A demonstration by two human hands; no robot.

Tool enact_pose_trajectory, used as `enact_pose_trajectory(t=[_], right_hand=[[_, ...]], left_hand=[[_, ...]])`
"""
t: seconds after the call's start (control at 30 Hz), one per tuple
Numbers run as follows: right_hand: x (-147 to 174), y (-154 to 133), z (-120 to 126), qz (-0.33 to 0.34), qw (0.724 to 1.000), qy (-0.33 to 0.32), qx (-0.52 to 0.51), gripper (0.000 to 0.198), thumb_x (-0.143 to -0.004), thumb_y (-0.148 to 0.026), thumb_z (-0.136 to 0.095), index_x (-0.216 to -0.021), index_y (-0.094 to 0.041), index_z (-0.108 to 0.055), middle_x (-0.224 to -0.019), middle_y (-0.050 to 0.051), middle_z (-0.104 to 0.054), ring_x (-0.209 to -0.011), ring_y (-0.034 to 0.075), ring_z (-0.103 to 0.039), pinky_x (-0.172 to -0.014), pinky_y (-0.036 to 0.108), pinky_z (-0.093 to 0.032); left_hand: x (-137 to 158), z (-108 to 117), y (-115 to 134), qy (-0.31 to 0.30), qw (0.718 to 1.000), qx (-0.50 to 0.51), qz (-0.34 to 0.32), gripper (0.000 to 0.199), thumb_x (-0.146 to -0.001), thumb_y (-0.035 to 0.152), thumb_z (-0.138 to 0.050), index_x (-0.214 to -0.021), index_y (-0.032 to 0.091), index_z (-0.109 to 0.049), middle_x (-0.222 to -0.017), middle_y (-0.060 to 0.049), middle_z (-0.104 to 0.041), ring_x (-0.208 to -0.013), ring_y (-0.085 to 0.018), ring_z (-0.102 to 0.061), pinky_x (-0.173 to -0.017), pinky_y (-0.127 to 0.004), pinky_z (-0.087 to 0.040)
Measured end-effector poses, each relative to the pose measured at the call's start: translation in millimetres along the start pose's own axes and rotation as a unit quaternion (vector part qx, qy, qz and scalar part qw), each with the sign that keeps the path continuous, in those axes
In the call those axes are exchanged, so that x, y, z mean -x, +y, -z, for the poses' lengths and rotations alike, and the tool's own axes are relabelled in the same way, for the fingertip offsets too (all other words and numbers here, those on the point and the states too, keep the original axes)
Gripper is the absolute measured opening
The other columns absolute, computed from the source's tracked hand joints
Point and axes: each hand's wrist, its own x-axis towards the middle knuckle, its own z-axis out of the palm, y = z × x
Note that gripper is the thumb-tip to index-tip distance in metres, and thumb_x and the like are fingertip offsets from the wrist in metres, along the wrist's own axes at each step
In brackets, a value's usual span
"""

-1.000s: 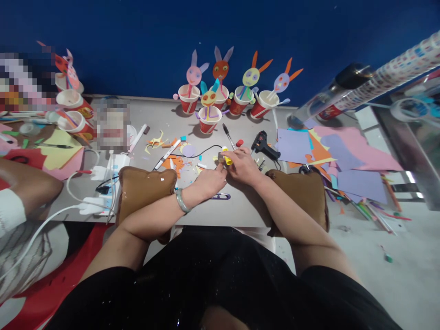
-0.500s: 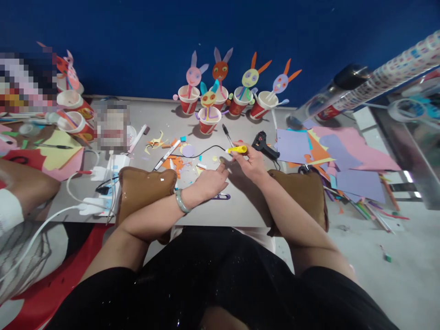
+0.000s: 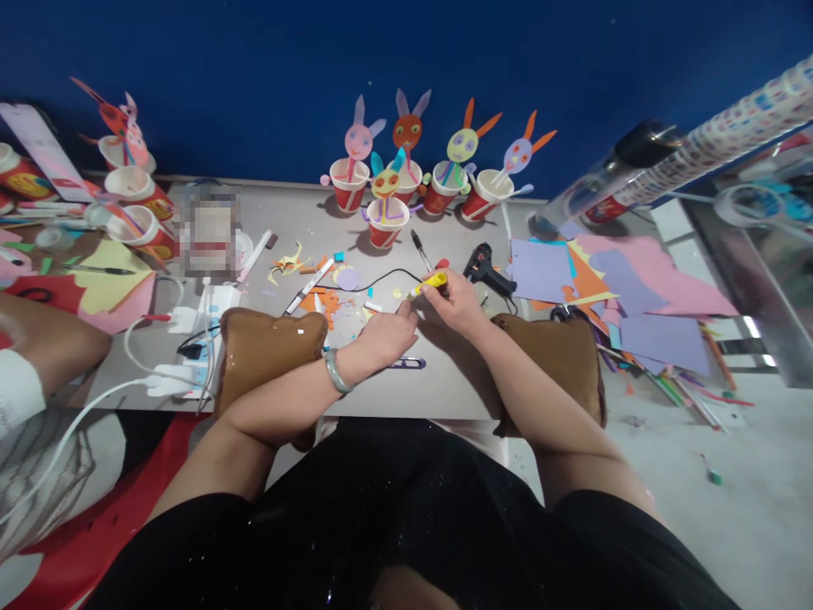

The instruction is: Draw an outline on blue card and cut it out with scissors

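Tabletop (image 3: 445, 391) work, near to far: the left hand (image 3: 386, 339) lies with fingers bent, its grip too hidden to tell, while the right hand (image 3: 461, 303) grips a yellow tube (image 3: 438, 280), tip beside the left fingers, a step seemingly unfinished. From the hands, paper scraps (image 3: 327, 302) lie at ten o'clock, a black glue gun (image 3: 486, 269) at two. Farther, at twelve, five rabbit-topped red cups (image 3: 389, 234) look complete.

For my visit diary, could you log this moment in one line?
right hand: grips yellow tube | left hand: near tube's tip, grasp unclear | beside right hand: black glue gun
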Motion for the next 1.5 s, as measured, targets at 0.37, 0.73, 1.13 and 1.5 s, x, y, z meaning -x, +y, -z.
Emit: enact_pose_trajectory(t=[0.37,0.73,1.13,1.5], right_hand=[[-5.2,6.7,-10.5,0.092,0.988,-0.061,0.111,0.020,-0.096,-0.036,-0.050,-0.100,-0.020,-0.062,-0.071,0.003,-0.068,-0.071,0.023,-0.062,-0.088,0.042,-0.042],[-1.9,18.6,-16.0,-0.053,0.992,0.108,-0.040,0.039,-0.096,-0.056,-0.052,-0.110,-0.021,-0.064,-0.097,0.012,-0.073,-0.083,0.027,-0.066,-0.088,0.050,-0.052],[-9.9,6.6,-12.3,-0.110,0.979,0.069,-0.160,0.040,-0.087,-0.062,-0.063,-0.101,-0.025,-0.060,-0.078,0.003,-0.067,-0.067,0.020,-0.065,-0.063,0.039,-0.056],[-19.1,-4.7,-15.6,0.081,0.992,-0.062,0.076,0.021,-0.094,-0.040,-0.053,-0.100,-0.021,-0.061,-0.070,0.002,-0.065,-0.067,0.022,-0.057,-0.085,0.042,-0.042]], left_hand=[[1.1,-3.2,-1.0,0.021,1.000,0.001,-0.012,0.036,-0.103,0.029,-0.041,-0.126,0.009,-0.061,-0.146,-0.021,-0.051,-0.091,-0.027,-0.074,-0.073,-0.038,-0.058],[1.4,-0.9,-1.6,0.008,1.000,-0.002,-0.013,0.039,-0.103,0.035,-0.042,-0.125,0.011,-0.063,-0.152,-0.020,-0.046,-0.093,-0.026,-0.074,-0.073,-0.036,-0.058],[5.2,9.3,-3.5,0.031,0.999,-0.010,0.032,0.040,-0.102,0.038,-0.048,-0.129,0.011,-0.060,-0.146,-0.022,-0.053,-0.092,-0.027,-0.074,-0.074,-0.036,-0.058],[4.5,8.9,-3.9,0.019,0.999,-0.001,0.038,0.042,-0.101,0.035,-0.049,-0.133,0.008,-0.057,-0.137,-0.021,-0.058,-0.094,-0.027,-0.073,-0.077,-0.037,-0.058]])
